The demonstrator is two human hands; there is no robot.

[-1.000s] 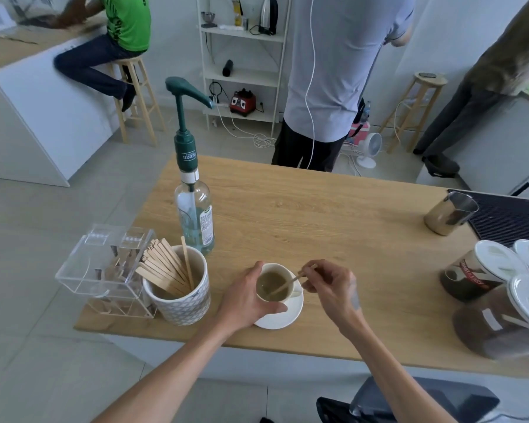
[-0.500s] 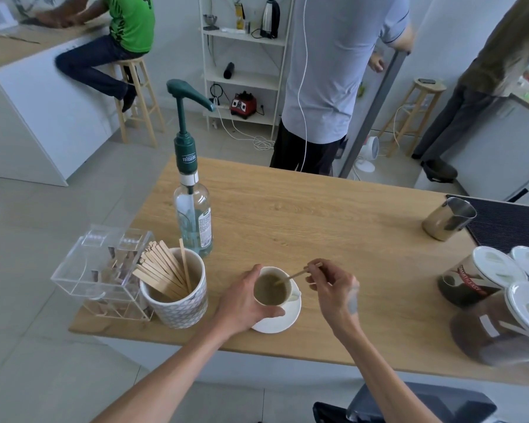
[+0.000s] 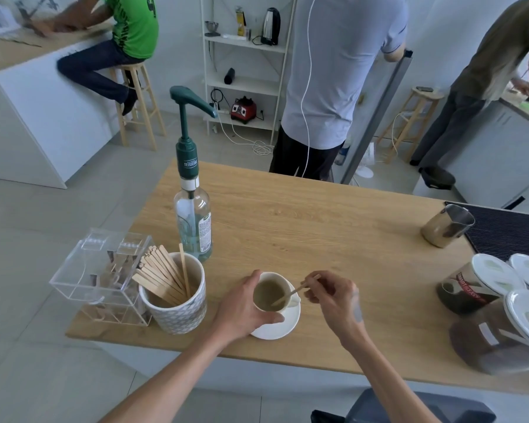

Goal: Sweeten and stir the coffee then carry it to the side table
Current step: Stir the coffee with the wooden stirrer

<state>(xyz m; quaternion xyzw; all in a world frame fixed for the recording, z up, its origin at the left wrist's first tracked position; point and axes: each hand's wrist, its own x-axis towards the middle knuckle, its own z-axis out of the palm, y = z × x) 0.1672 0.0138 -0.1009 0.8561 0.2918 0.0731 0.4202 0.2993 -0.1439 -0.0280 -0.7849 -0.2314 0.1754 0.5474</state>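
Note:
A white coffee cup [image 3: 269, 293] holding light brown coffee stands on a white saucer [image 3: 283, 326] near the front edge of the wooden table [image 3: 318, 236]. My left hand [image 3: 242, 309] wraps around the cup's left side. My right hand [image 3: 333, 297] pinches a thin wooden stir stick [image 3: 290, 294] whose lower end dips into the coffee. Behind the cup, to the left, rises a clear syrup bottle [image 3: 193, 227] with a green pump.
A patterned mug of wooden stir sticks [image 3: 173, 296] and a clear acrylic box [image 3: 101, 276] sit left of the cup. A steel pitcher [image 3: 446, 225], a black mat [image 3: 513, 230] and lidded coffee jars [image 3: 486, 285] fill the right side. Three people stand or sit beyond the table.
My right hand has moved the stir stick around in the cup, its tip now nearer the right rim. The person behind the table has opened a tall door.

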